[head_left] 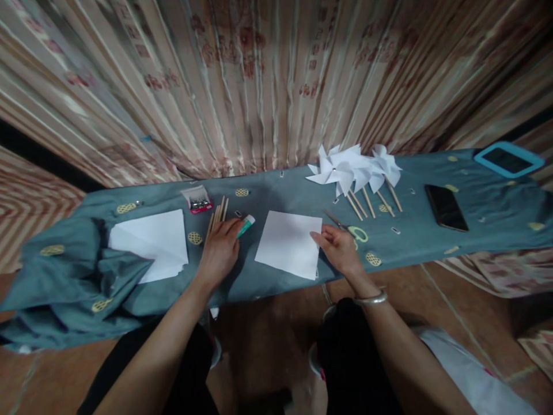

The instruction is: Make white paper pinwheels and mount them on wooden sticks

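A square sheet of white paper (288, 245) lies flat before me. My right hand (339, 246) pinches its right edge between thumb and fingers. To the left of the sheet, my left hand (220, 248) is closed around the lower end of a green glue stick (246, 226) with a white end. Thin wooden sticks (223, 210) lie just beyond the left hand and are partly hidden by it. Scissors (356, 232) with light green handles rest beside the right hand, partly covered by it.
White paper pinwheels (345, 167) on sticks lie at the back right. Farther right are a dark phone (446, 207) and a blue-framed tablet (510, 159). On the left are a paper stack (151, 239), a small box of metal pins (197, 200) and bunched tablecloth (64, 288).
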Demonstrator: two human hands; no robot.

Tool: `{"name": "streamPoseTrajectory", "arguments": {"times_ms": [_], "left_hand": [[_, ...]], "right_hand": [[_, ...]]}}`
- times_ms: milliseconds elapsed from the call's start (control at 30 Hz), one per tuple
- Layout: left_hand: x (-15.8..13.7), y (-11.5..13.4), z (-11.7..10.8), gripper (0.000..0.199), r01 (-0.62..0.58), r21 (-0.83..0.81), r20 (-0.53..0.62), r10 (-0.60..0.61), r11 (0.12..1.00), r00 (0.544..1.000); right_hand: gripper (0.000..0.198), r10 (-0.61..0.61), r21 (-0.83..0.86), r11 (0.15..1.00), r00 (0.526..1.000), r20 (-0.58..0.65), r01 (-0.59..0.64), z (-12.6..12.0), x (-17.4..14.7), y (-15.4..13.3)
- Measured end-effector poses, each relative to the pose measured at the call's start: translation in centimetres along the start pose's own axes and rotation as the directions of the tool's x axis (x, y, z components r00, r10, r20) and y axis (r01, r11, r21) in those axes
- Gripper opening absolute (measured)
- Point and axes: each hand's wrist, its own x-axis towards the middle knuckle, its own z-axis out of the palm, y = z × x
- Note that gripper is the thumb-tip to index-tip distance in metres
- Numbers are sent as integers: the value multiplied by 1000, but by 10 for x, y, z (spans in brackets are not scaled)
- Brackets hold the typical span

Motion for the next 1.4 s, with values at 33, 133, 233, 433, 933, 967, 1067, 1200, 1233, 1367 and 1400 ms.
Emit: {"name": "streamPoseTrajectory", "arguments": {"times_ms": [33, 133, 233, 433, 933, 967, 1067, 1200, 1233, 1367, 1400], "left_hand": [[1, -4, -1, 46, 14, 8, -15, -13, 1000, 1000], [3, -8, -5, 44, 37, 10, -30, -36, 999, 999], [0, -1, -9, 49, -40, 27, -5, 40, 999, 999], [-7, 22, -11, 43, -248, 42, 49, 246, 968, 968], [-2, 52, 8, 21, -399, -134, -35, 398, 907, 917], [-4, 57, 6, 21, -383, -174, -62, 378, 907, 924], [-13, 69, 4, 20, -344, -309, -105, 328, 887, 939], [-20, 67, 5, 25, -282, -311, -91, 267, 908, 959], [-20, 64, 7, 28, -259, -288, -78, 247, 922, 966], [-19, 50, 13, 38, -190, -235, -22, 190, 953, 982], [-18, 47, 14, 39, -180, -229, -15, 181, 957, 983]], "right_hand": [[28, -2, 3, 1000, 1000, 15, 2, 3, -1, -2], [28, -14, 3, 1000, 998, 61, 14, 8, 0, -6], [27, -92, -120, 988, 995, 45, 97, 5, 3, -7], [27, -195, -318, 928, 980, 27, 193, 7, 17, -8], [63, -479, -329, 768, 834, 274, 549, 18, -37, -30], [50, -459, -302, 798, 851, 256, 522, 16, -39, -29], [24, -352, -155, 908, 910, 219, 388, 5, -44, -28], [24, -180, -58, 979, 962, 204, 195, -2, -43, -28], [24, -154, -56, 984, 968, 197, 168, -1, -41, -28], [27, -114, -59, 991, 985, 132, 122, 7, -27, -28], [27, -103, -70, 991, 989, 104, 110, 10, -23, -27]]}}
